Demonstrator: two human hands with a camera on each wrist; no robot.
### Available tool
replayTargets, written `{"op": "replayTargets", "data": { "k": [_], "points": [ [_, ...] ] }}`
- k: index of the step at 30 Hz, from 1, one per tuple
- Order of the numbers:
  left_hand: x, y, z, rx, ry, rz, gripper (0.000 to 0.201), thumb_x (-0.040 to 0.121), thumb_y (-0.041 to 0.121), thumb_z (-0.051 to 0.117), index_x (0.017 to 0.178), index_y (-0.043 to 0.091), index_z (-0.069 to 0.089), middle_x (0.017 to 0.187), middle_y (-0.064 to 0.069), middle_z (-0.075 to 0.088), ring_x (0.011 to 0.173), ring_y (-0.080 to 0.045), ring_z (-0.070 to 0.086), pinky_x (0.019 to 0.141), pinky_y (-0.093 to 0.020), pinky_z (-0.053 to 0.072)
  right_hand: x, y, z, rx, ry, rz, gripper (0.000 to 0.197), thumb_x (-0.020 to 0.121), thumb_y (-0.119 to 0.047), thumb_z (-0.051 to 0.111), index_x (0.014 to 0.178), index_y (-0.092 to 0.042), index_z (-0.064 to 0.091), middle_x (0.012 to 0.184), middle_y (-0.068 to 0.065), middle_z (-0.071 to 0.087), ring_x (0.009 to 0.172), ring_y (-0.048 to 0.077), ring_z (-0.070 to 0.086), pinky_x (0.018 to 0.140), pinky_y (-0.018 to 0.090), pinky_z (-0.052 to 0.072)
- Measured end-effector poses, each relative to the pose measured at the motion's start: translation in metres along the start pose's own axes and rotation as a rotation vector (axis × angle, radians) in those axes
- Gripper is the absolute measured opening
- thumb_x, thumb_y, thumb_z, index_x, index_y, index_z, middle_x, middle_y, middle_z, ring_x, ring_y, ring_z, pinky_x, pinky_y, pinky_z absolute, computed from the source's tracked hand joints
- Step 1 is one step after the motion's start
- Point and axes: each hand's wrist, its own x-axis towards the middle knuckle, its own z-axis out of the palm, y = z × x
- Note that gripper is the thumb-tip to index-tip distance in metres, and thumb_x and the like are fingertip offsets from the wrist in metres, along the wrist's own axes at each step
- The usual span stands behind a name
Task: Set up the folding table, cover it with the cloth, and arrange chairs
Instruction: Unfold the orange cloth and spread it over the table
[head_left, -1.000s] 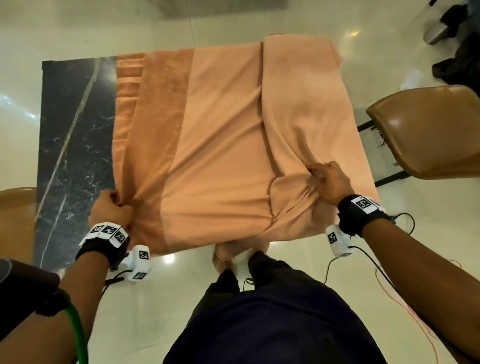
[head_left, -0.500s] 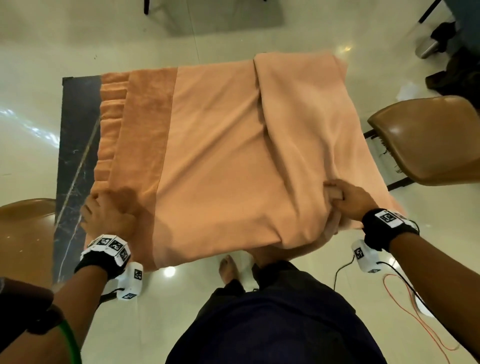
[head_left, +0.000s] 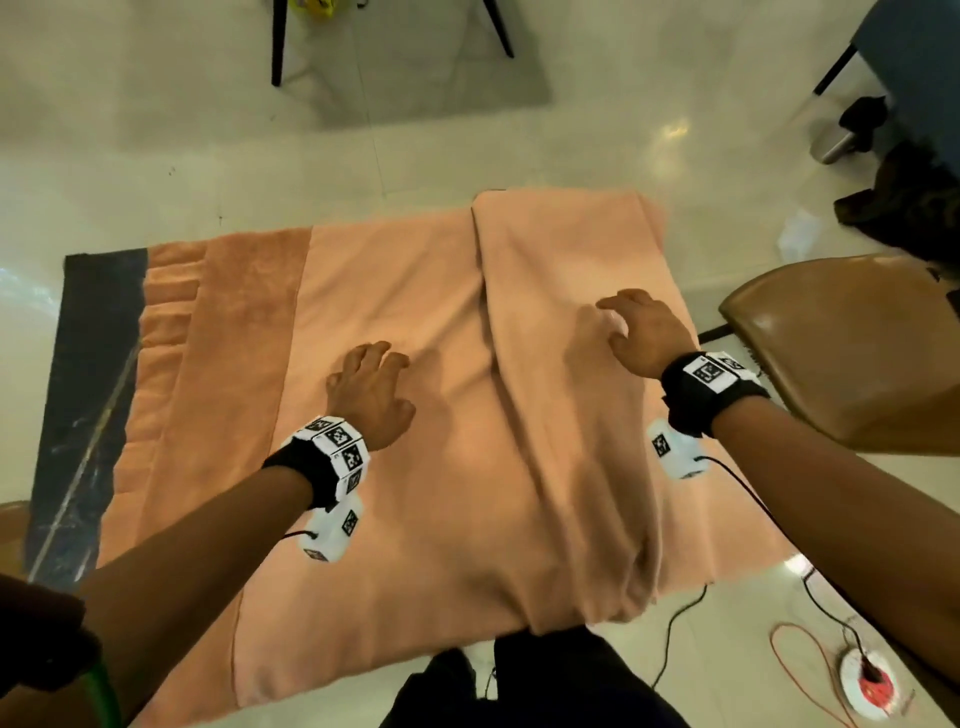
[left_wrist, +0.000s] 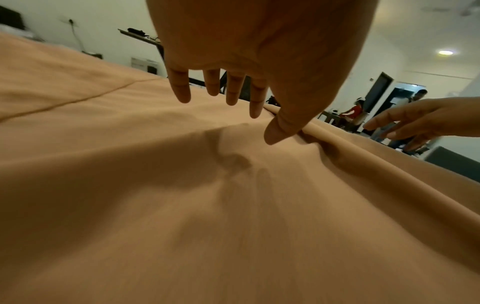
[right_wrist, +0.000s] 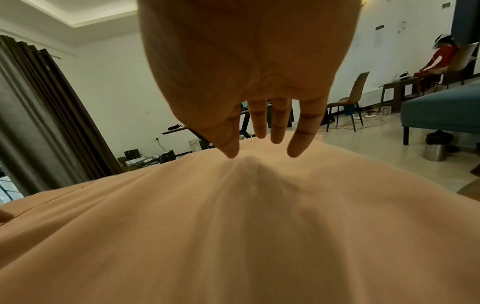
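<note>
the peach cloth (head_left: 395, 322) lies spread over the desk (head_left: 98, 332); left hand (head_left: 371, 395) and right hand (head_left: 649, 332) hover just above it, fingers (left_wrist: 180, 88) spread loosely, holding nothing

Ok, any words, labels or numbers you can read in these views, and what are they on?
No readable text anywhere.
Left wrist band: black-and-white square marker patterns, no letters.
Right wrist band: the same kind of markers.
Wall papers behind the cloth: too small and blurred.
</note>
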Motion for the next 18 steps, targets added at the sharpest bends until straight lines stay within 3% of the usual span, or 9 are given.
{"op": "replayTargets", "data": {
  "k": [7,11,13,15,18],
  "points": [
    [0.128,0.041,-0.005,0.045,-0.075,0.005,0.066,0.088,0.044,0.053,0.148,0.034,0.03,0.162,0.002,0.014,0.149,-0.028,0.009,0.112,-0.057,0.024,0.148,0.01,-0.024,0.002,-0.019,0.107,0.07,0.087,-0.033,0.061,0.151,-0.022,0.034,0.157,0.009,0.033,0.137,0.038,0.039,0.111,0.046,0.037],
    [0.178,0.054,-0.006,0.057,-0.128,-0.017,0.064,0.089,0.064,0.031,0.148,0.042,0.021,0.163,0.006,0.005,0.149,-0.037,0.005,0.112,-0.065,0.017,0.199,0.012,-0.025,-0.117,-0.044,0.084,0.043,0.09,-0.028,0.05,0.13,-0.013,0.045,0.133,0.012,0.045,0.119,0.041,0.049,0.091,0.046,0.042],
    [0.196,0.06,-0.006,0.041,-0.19,-0.099,0.067,0.088,0.072,0.02,0.149,0.048,0.01,0.163,0.01,-0.005,0.147,-0.046,-0.005,0.109,-0.073,0.009,0.215,0.017,-0.027,-0.184,-0.028,0.061,0.037,0.094,-0.025,0.046,0.128,-0.012,0.05,0.126,0.011,0.046,0.114,0.038,0.052,0.089,0.046,0.047],
    [0.211,0.065,-0.008,0.017,-0.218,-0.167,0.068,0.088,0.075,0.017,0.149,0.051,0.001,0.162,0.013,-0.011,0.144,-0.049,-0.013,0.105,-0.078,0.005,0.226,0.024,-0.03,-0.267,-0.005,0.026,0.033,0.098,-0.026,0.046,0.126,-0.012,0.053,0.125,0.01,0.052,0.115,0.036,0.055,0.089,0.046,0.049],
    [0.225,0.065,-0.015,0.012,-0.239,-0.217,0.07,0.084,0.079,0.015,0.147,0.054,-0.003,0.161,0.016,-0.014,0.144,-0.05,-0.014,0.102,-0.08,0.008,0.233,0.034,-0.04,-0.376,-0.007,0.007,0.028,0.1,-0.023,0.043,0.122,-0.011,0.055,0.122,0.011,0.059,0.112,0.035,0.057,0.081,0.041,0.044]
  ]
}}
